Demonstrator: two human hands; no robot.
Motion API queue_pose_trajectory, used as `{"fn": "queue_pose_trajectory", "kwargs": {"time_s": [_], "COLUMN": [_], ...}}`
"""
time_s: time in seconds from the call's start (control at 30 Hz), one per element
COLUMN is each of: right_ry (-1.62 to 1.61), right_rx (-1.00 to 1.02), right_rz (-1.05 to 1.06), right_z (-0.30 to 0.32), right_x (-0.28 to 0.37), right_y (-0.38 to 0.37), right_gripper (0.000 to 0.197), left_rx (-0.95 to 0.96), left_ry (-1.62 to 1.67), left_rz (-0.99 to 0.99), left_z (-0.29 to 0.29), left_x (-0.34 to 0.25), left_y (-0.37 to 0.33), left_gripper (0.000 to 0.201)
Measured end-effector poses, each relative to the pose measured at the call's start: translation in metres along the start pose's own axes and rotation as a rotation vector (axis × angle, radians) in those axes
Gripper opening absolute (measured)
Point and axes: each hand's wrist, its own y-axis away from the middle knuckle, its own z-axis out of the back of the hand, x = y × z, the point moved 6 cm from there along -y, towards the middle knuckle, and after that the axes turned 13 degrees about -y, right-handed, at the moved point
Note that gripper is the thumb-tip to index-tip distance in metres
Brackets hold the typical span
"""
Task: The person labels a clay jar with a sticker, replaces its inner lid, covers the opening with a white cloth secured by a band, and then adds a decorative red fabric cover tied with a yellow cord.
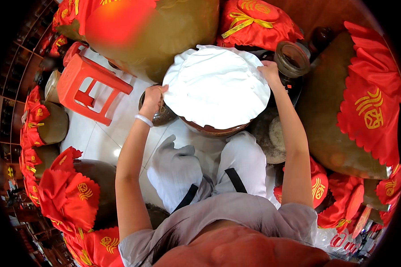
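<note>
Between my left hand and right hand, both pinching its edge, I judge from here the white cloth over the brown pot light, soft and floppy, best held by opposite edges.

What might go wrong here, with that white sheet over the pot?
The white sheet is held by its edges, left hand and right hand apart; if either let go, it might slip askew on the brown pot. The right hand is close to a wide-mouthed jar, which an elbow or hand could bump. The sheet's wrinkles might leave gaps around the rim.
</note>
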Motion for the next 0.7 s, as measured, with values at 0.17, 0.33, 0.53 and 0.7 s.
{"fn": "queue_pose_trajectory", "kwargs": {"time_s": [0.17,0.33,0.53,0.7], "right_ry": [0.011,-0.063,0.267,0.616], "right_rx": [-0.01,0.013,0.366,0.41], "right_rz": [0.032,0.357,0.811,0.72], "right_z": [0.028,0.017,-0.07,-0.099], "right_x": [-0.009,0.075,0.123,0.098], "right_y": [0.014,0.048,0.074,0.041], "right_gripper": [0.033,0.034,0.047,0.053], "left_rx": [-0.005,-0.381,-0.291,-0.171], "left_ry": [-0.214,-0.524,-0.932,-1.11], "left_rz": [0.024,-0.508,-1.364,-1.225], "left_z": [-0.004,0.019,-0.091,-0.131], "left_x": [0.006,-0.039,-0.104,-0.081], "left_y": [0.02,0.039,0.148,0.115], "left_gripper": [0.017,0.026,0.025,0.032]}}
